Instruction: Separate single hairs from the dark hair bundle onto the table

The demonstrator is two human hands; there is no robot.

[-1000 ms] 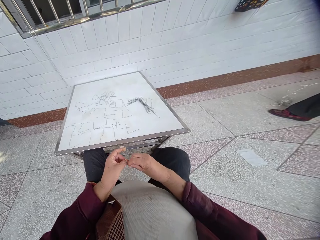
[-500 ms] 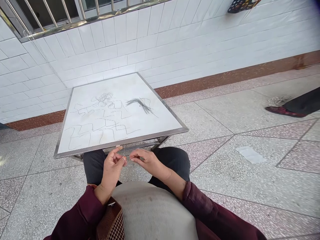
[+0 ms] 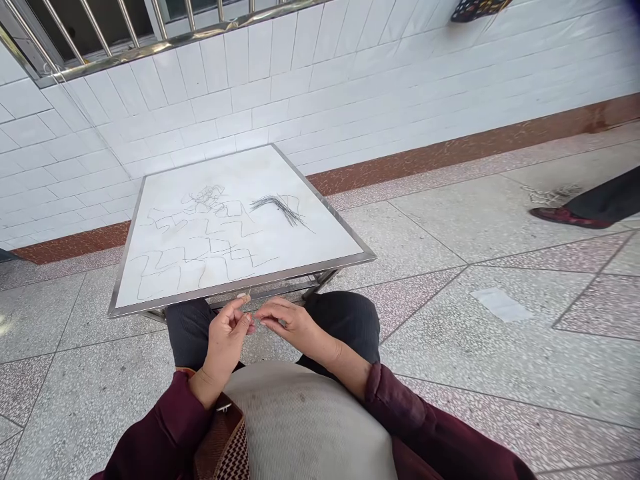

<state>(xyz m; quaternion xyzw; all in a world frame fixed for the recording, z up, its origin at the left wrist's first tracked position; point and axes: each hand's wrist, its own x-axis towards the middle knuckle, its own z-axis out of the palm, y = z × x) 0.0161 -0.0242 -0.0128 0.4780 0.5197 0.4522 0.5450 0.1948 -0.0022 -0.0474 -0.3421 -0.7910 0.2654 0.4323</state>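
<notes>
My left hand pinches a thin wire between thumb and fingers, just past the near edge of the white table. Close on its right, my right hand has thumb and fingers pressed together at the wire; the fingertips of both hands almost meet. On the table lie a bundle of straight dark wires, a tangled heap of thin wires, and several bent wires spread nearer to me.
The table has a metal rim and stands against a white tiled wall below a barred window. A person's shoe is at the far right, beside a pile of pale strands. A white paper lies on the floor.
My right hand has moved slightly left, closer to my left hand. The wire above my left hand now looks more bent. The view has shifted slightly.
</notes>
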